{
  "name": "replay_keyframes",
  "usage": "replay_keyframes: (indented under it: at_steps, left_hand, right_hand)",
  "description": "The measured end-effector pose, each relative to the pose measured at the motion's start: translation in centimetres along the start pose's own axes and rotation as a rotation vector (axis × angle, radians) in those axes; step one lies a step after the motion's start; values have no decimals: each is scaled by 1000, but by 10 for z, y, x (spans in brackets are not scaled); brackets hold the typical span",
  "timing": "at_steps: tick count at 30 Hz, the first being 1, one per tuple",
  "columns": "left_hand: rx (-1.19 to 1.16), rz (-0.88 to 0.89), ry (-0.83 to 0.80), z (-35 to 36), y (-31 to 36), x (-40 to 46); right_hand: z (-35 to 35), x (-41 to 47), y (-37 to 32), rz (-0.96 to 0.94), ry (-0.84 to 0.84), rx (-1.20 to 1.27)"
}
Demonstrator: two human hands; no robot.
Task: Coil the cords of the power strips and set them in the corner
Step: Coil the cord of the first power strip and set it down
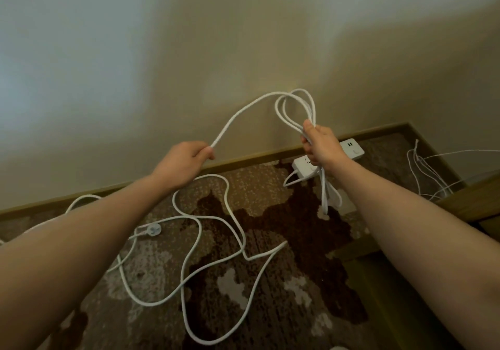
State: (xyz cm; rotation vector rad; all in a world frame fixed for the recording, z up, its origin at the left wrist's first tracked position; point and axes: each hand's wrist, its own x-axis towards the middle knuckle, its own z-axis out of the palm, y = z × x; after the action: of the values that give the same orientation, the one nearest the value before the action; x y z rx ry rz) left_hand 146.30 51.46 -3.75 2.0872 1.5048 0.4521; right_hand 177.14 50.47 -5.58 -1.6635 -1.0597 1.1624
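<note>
My right hand (322, 144) grips a bundle of white cord loops (296, 109); some loops stand above the fist and others hang below it. From the bundle one strand arcs left to my left hand (184, 163), which pinches the cord between thumb and fingers. Below, the rest of the white cord (213, 244) lies in loose curves on the carpet. A white power strip (328, 161) lies on the floor by the baseboard, partly hidden behind my right hand. A white plug (153, 230) lies on the carpet under my left forearm.
A beige wall meets the patterned brown carpet (270, 282) at a wooden baseboard (243, 160). The corner is at the far right, where thin white wires (424, 171) hang beside a wooden furniture edge (470, 195).
</note>
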Motion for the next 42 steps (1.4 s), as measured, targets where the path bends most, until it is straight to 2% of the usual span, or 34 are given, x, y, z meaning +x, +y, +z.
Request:
replay_keyframes:
  at_steps: [2, 5, 9, 11, 14, 16, 20, 24, 27, 33, 38, 42]
  left_hand:
    - [-20, 87, -9, 12, 23, 2]
    - [3, 104, -91, 31, 45, 4]
    - [23, 180, 55, 49, 68, 7]
    - [-41, 141, 70, 60, 76, 8]
    - [-265, -3, -40, 81, 81, 5]
    - [-321, -10, -90, 89, 80, 4]
    - [-318, 95, -214, 93, 83, 6]
    - [-210, 146, -315, 92, 87, 9]
    - [-139, 182, -338, 90, 95, 8]
    - [-7, 230, -357, 86, 104, 5]
    - [-35, 190, -470, 93, 89, 3]
    - [-105, 83, -456, 95, 66, 4]
  right_hand:
    - [5, -1, -1, -43, -40, -39]
    - [12, 0, -4, -85, -77, -57]
    - [19, 2, -4, -70, -153, -108]
    - [21, 2, -3, -37, -182, -97]
    - [23, 2, -3, 2, -169, -86]
    - [23, 2, -2, 14, -169, -87]
    - [18, 2, -1, 86, -147, -13]
    - [12, 3, -2, 156, -149, 90]
    - [14, 2, -3, 219, -212, 147]
    - [13, 1, -6, 254, -296, 73]
    - [9, 3, -5, 203, -165, 90]
    - [7, 5, -7, 176, -127, 222]
